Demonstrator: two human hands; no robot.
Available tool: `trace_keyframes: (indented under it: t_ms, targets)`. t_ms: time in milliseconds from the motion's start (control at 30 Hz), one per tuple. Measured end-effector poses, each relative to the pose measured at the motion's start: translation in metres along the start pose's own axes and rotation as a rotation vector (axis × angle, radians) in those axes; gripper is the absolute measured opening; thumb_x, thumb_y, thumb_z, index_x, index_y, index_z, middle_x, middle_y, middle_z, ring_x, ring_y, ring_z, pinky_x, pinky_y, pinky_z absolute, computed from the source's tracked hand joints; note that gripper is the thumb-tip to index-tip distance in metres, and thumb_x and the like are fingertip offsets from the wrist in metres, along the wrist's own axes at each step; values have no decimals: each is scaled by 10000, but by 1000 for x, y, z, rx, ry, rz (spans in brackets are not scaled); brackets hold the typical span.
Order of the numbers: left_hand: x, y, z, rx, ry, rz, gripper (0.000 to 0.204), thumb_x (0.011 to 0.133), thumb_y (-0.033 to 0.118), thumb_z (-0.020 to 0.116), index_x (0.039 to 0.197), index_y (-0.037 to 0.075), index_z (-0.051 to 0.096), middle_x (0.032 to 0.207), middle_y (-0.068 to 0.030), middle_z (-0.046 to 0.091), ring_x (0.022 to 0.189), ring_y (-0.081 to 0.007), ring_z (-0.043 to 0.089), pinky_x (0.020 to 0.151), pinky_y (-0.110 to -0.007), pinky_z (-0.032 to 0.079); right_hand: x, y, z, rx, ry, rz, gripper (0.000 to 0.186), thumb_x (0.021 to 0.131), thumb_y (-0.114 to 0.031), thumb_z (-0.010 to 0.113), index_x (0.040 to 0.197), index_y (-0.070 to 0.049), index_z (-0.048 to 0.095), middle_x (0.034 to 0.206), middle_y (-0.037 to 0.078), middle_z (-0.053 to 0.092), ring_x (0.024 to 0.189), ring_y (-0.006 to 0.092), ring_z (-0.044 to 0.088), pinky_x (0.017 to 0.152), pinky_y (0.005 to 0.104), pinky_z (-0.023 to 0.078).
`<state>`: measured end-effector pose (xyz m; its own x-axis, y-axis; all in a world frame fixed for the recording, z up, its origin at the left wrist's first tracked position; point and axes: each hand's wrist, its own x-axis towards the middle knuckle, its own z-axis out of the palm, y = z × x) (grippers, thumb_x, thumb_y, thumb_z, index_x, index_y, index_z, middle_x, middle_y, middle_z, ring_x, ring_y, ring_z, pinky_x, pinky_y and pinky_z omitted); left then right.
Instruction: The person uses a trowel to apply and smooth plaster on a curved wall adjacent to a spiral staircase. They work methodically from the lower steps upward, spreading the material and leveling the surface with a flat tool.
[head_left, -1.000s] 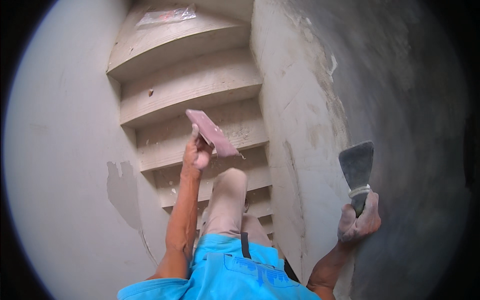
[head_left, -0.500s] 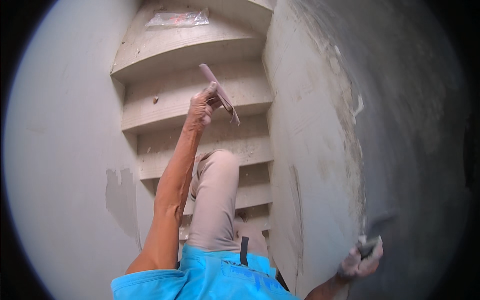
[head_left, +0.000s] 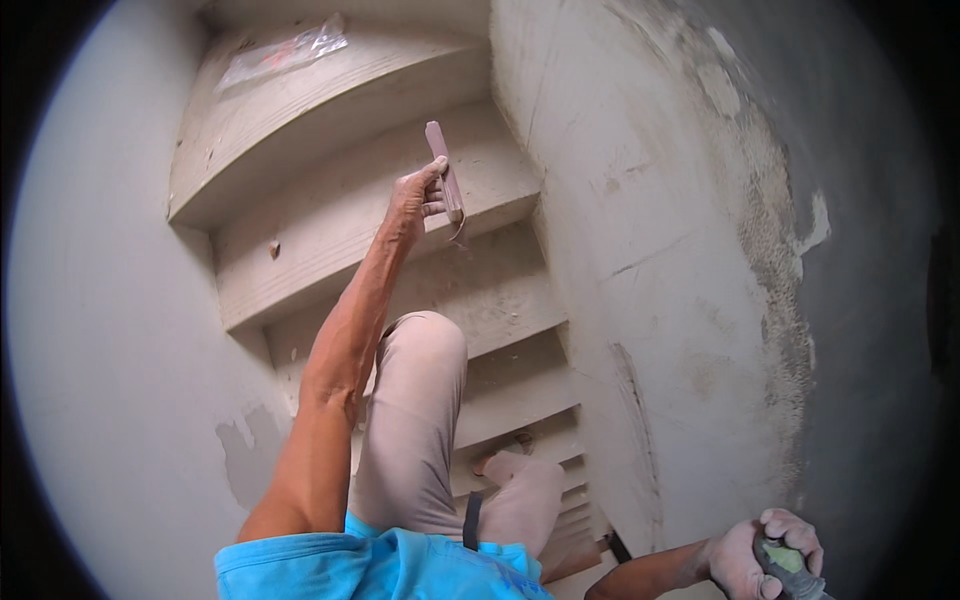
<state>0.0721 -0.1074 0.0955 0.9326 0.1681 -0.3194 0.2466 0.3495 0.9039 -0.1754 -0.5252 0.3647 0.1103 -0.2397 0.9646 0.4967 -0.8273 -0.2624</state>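
A pink sanding block (head_left: 448, 185), seen nearly edge-on with a loose frayed strip at its lower end, is held out over the steps in my left hand (head_left: 418, 195), fingers closed on it. Down at the lower right edge, my right hand (head_left: 752, 555) grips the green-grey handle (head_left: 785, 560) of the putty knife, whose blade I cannot make out now. My bent leg (head_left: 405, 400) in light trousers is below my left hand, on the stairs.
Curved pale steps (head_left: 340, 195) run down the middle, with a crumpled plastic bag (head_left: 280, 60) on the upper one and a small chip (head_left: 275, 250). A patched wall (head_left: 130, 300) stands left. A sloping plastered side (head_left: 640, 300) with rough edge and a darker wall (head_left: 870, 350) are right.
My left hand has moved up and forward, turning the pink block edge-on. My right hand and the putty knife have dropped toward the lower right edge. The view has shifted and tilted.
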Motion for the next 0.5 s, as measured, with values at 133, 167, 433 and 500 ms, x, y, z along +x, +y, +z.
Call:
trace_keyframes:
  t_ms: [133, 167, 433, 500]
  targets:
    - [39, -9, 20, -160, -62, -84, 480, 855, 460, 768, 1027, 30, 643, 905, -95, 659, 813, -198, 666, 780, -381, 581, -17, 7, 4, -154, 50, -109, 534, 1039, -521, 381, 1046, 8, 452, 684, 96, 531, 409, 144, 463, 294, 250, 422]
    - [49, -8, 25, -195, -79, -102, 488, 846, 451, 782, 1015, 14, 645, 918, -112, 669, 831, -208, 677, 790, -395, 585, -18, 9, 6, -171, 58, -126, 530, 1040, -517, 381, 1043, 8, 452, 674, 96, 529, 404, 145, 465, 290, 250, 424]
    - [123, -33, 68, -246, 90, -180, 722, 872, 425, 762, 1258, -120, 488, 1181, -314, 606, 1027, -433, 659, 854, -527, 574, -29, 44, -49, 102, -10, 38, 638, 874, -520, 616, 1061, 83, 521, 874, 178, 530, 693, 255, 470, 620, 402, 412]
    - [137, -45, 82, -255, 59, -144, 748, 875, 424, 758, 1282, -129, 460, 1193, -338, 595, 1013, -462, 659, 828, -525, 584, -27, 38, -38, 96, 30, 1, 637, 837, -519, 620, 1021, 86, 544, 884, 188, 521, 733, 262, 464, 652, 412, 402]
